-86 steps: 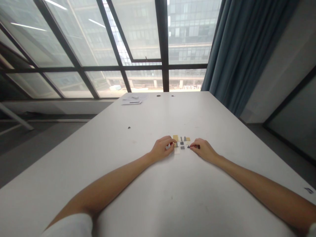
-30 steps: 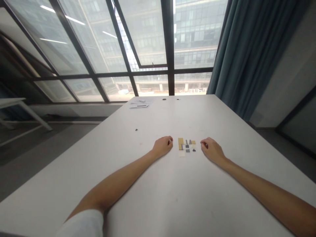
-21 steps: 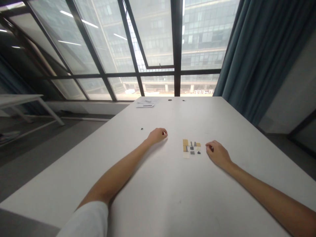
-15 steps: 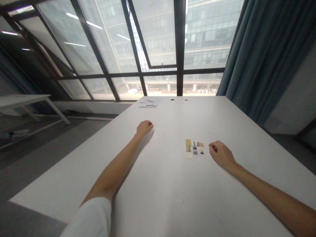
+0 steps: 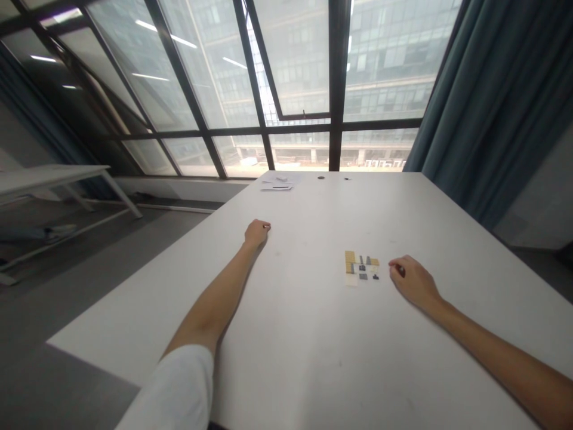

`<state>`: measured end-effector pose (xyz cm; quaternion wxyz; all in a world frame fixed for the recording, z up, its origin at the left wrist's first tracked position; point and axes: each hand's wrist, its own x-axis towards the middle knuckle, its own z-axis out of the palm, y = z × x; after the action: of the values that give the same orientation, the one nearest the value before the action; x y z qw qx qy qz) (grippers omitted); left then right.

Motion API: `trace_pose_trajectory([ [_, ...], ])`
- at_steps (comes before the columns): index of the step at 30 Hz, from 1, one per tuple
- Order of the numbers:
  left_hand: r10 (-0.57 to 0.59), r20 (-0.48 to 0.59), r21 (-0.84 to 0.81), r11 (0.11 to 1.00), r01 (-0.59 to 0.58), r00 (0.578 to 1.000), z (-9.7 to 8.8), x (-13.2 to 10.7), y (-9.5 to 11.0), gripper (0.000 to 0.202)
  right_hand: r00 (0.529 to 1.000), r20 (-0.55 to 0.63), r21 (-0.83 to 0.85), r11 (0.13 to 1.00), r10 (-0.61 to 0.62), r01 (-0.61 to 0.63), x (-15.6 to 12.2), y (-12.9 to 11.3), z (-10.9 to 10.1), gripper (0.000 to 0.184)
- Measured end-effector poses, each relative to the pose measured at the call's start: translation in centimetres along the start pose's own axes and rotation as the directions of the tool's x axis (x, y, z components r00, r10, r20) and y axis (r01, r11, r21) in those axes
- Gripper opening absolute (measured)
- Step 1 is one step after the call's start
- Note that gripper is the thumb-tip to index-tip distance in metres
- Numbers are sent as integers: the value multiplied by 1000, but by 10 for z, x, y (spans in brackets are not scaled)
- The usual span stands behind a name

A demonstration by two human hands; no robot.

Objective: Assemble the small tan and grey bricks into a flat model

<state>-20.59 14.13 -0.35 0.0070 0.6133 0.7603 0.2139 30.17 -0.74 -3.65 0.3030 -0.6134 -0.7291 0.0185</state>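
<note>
My left hand (image 5: 256, 232) lies on the white table (image 5: 286, 310), left of the middle, with its fingers curled closed. Whatever may be inside it is too small to make out. Over on the right, my right hand (image 5: 415, 279) rests on the tabletop with bent fingers, thumb and forefinger drawn together. Its fingertips are just right of a group of small flat building-brick pieces, apart from them. Tan pieces (image 5: 350, 257), a dark grey piece (image 5: 363, 277), a small black piece (image 5: 375, 277) and a pale piece (image 5: 351, 280) lie in that group.
Papers with a dark pen-like item (image 5: 276, 186) lie at the table's far left. A round dark disc (image 5: 321, 177) and a small dark object (image 5: 347, 178) are near the far edge. Windows stand beyond, a blue curtain (image 5: 474, 119) at right, another table (image 5: 54, 176) at left.
My left hand has moved left and lower, closer to the tabletop. My right hand stays beside the pieces. The whole view has shifted slightly.
</note>
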Motion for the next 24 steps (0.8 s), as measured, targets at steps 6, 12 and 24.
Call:
trace_pose_trajectory([
  [6,23,7,-5,1000,-23,1000,3,2,-2,27,1000,7,-11,1000,2,-1,0,2,1,22],
  [12,23,-26,-7,1000,-23,999,0,-2,-1,24,1000,21,-9,1000,17,-17,0,-2,-2,22],
  [24,187,-39,-104,976,-190,982,-21,-3,34,25,999,3,10,999,38,-38,0,-9,-1,21],
])
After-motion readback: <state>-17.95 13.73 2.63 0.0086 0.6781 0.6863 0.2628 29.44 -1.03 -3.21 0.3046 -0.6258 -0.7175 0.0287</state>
